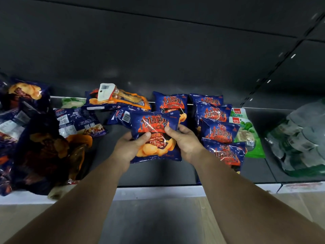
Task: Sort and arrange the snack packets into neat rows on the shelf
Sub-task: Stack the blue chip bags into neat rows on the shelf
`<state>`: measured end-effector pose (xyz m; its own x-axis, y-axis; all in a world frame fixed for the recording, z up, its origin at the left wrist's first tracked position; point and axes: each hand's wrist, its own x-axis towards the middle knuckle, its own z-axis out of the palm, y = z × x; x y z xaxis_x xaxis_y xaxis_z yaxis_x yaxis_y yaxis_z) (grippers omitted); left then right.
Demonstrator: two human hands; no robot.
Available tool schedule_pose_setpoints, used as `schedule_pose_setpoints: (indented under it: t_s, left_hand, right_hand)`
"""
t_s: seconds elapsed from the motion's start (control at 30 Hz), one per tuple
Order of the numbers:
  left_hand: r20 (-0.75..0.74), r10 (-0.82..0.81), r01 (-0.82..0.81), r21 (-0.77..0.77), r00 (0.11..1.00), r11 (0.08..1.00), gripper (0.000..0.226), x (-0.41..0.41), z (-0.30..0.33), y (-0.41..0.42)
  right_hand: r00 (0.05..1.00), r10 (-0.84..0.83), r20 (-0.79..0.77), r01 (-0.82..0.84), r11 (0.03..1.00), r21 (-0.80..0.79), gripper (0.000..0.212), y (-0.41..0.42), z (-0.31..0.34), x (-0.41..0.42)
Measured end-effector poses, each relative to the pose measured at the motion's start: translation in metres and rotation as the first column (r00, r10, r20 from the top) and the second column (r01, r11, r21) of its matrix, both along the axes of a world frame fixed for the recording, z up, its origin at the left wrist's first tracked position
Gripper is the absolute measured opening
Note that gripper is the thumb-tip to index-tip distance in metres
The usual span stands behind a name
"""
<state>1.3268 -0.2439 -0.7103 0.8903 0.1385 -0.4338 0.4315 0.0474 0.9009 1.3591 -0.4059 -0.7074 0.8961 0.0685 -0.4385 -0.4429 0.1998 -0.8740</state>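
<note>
A blue barbecue chip packet (155, 124) is held face up over the middle of the dark shelf (158, 173). My left hand (129, 147) grips its left edge with the thumb on the front. Gripping the right edge the same way is my right hand (184, 140). Behind it stands another blue packet (169, 103). To the right, several matching blue packets (217, 124) lie overlapped in a row running front to back. Green packets (247, 132) lie beside that row.
A jumbled heap of blue packets (44, 143) fills the shelf's left side, some face down (77, 120). An orange packet (119, 97) with a white tag lies at the back. Pale green bagged goods (299, 136) sit far right. The white shelf lip (158, 191) runs along the front.
</note>
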Motion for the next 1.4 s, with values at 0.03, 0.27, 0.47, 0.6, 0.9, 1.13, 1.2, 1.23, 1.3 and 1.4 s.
schedule_pose_setpoints:
  t_s: [0.03,0.27,0.47,0.6,0.9,1.13,1.2,1.23,1.3,1.4]
  left_hand:
    - [-0.011,0.005,-0.005,-0.02,1.0,1.0,0.016,0.0,-0.001,-0.001]
    - [-0.092,0.009,-0.016,-0.079,0.996,0.997,0.017,0.002,-0.007,-0.005]
    - [-0.122,0.041,-0.049,-0.06,0.992,0.997,0.017,0.007,-0.015,-0.008]
    - [-0.12,0.032,-0.04,-0.064,0.992,0.997,0.017,0.012,-0.017,-0.012]
    - [-0.078,0.127,-0.129,-0.022,0.989,0.991,0.017,0.041,-0.017,-0.022]
    - [-0.003,0.106,-0.106,-0.051,0.994,0.993,0.009,0.068,-0.016,-0.055]
    - [-0.017,0.115,-0.116,-0.092,0.993,0.989,0.013,0.071,-0.02,-0.061]
    - [-0.021,0.107,-0.109,-0.1,0.994,0.989,0.017,0.072,-0.023,-0.063]
    - [-0.019,0.078,-0.08,-0.084,0.997,0.993,0.028,0.074,-0.028,-0.065]
    - [-0.009,0.065,-0.065,-0.061,0.998,0.996,0.04,0.08,-0.034,-0.064]
  right_hand:
    - [1.0,-0.009,0.0,0.009,0.999,-0.039,0.017,-0.001,-0.001,0.001]
    - [0.996,-0.079,-0.034,0.071,0.977,-0.203,0.007,-0.002,-0.01,0.0]
    - [0.989,-0.12,-0.083,0.096,0.964,-0.249,0.012,-0.002,-0.015,0.004]
    - [0.982,-0.163,-0.09,0.133,0.953,-0.271,0.022,-0.003,-0.02,0.007]
    - [0.999,-0.026,-0.024,0.002,0.716,-0.698,0.057,-0.001,-0.019,-0.008]
    - [0.981,0.192,-0.029,-0.095,0.346,-0.933,0.078,-0.003,-0.009,-0.02]
    - [0.96,0.255,-0.114,-0.176,0.237,-0.956,0.084,0.0,-0.01,-0.021]
    - [0.949,0.281,-0.143,-0.203,0.196,-0.96,0.085,0.001,-0.011,-0.021]
    - [0.935,0.314,-0.165,-0.223,0.158,-0.962,0.085,0.002,-0.013,-0.021]
    - [0.925,0.34,-0.171,-0.219,0.107,-0.97,0.081,0.001,-0.016,-0.021]
